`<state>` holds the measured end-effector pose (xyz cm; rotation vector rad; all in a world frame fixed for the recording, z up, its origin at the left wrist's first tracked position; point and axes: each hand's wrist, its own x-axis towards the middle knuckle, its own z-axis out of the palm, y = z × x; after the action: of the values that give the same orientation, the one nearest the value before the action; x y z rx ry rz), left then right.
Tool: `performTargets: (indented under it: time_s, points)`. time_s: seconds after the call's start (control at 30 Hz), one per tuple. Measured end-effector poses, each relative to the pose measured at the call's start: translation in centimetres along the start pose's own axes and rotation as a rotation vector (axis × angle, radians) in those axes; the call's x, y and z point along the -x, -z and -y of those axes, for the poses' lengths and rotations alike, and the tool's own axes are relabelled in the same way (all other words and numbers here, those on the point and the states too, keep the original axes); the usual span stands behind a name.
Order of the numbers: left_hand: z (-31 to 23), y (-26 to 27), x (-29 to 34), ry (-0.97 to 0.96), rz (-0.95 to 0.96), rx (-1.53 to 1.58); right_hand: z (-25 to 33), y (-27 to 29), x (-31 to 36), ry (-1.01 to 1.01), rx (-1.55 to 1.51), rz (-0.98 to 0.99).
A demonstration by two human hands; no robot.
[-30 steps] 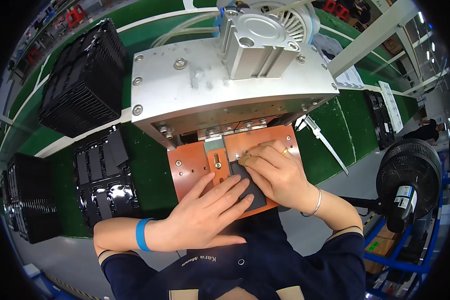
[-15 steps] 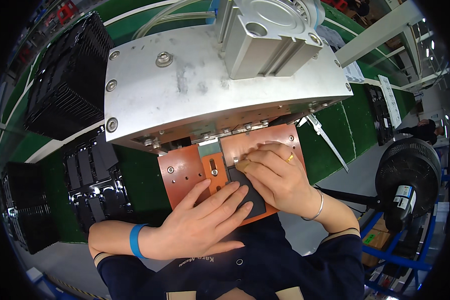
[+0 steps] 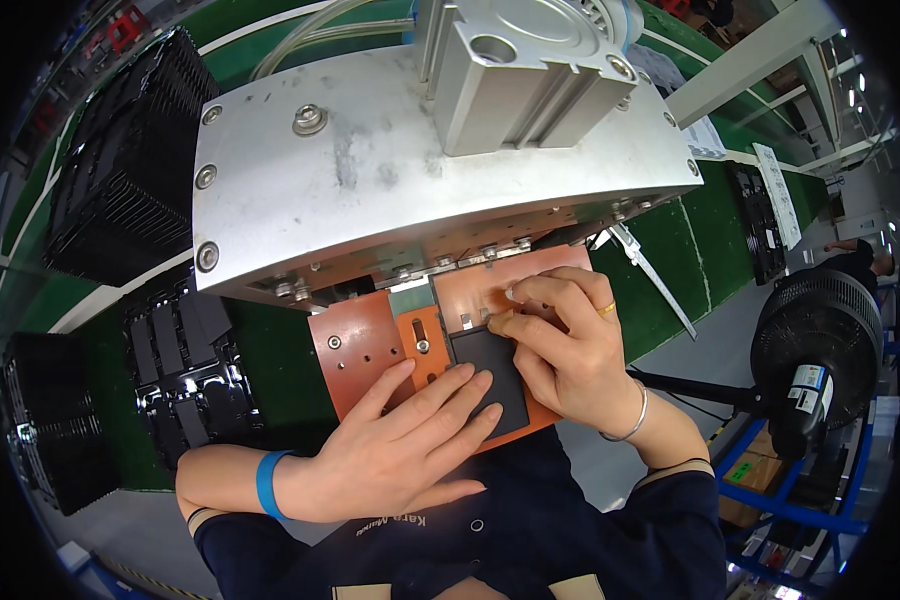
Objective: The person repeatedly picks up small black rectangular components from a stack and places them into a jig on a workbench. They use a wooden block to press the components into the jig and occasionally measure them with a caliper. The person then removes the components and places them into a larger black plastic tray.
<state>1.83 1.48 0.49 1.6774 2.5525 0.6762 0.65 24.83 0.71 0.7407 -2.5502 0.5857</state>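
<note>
A dark grey flat rectangular plate (image 3: pixel 492 380) lies on the orange-brown fixture (image 3: pixel 355 340) under the press. My left hand (image 3: pixel 400 430) rests on the plate's left side with fingers stretched out, the index fingertip touching the orange slotted block (image 3: pixel 421 345) beside it. At the plate's far edge, my right hand (image 3: pixel 570 345) is closed in a pinch, thumb and fingertips bent together. Whatever is between those fingertips is too small or hidden to make out. Just left of them, a small shiny metal tab (image 3: pixel 467 322) shows at the plate's far edge.
The silver press body (image 3: pixel 410 170) with its cylinder block (image 3: pixel 520 90) overhangs the fixture's far side. Stacked black trays (image 3: pixel 130 160) and a tray with dark plates (image 3: pixel 185 350) stand left. At right are a caliper (image 3: pixel 655 280) and a black fan (image 3: pixel 815 340).
My right hand has shifted slightly right along the plate's far edge, leaving the small metal tab more exposed. My left hand stays on the plate. The whole view has shifted a little.
</note>
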Motion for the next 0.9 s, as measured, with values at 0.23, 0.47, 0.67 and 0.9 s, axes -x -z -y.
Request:
performTargets:
  time_s: [0.23, 0.47, 0.67, 0.9]
  points:
    - [0.03, -0.3, 0.09, -0.005, -0.009, -0.026, 0.25, -0.16, -0.12, -0.049, -0.009, -0.049]
    - [-0.01, -0.27, 0.15, -0.004, -0.001, -0.039, 0.03, -0.02, -0.01, 0.008, 0.001, 0.008]
    - [0.02, 0.04, 0.03, 0.0, -0.003, -0.005, 0.15, -0.33, -0.5, -0.024, 0.017, 0.041]
    - [-0.02, -0.07, -0.04, 0.0, -0.011, -0.001, 0.13, -0.47, -0.27, 0.049, -0.078, 0.158]
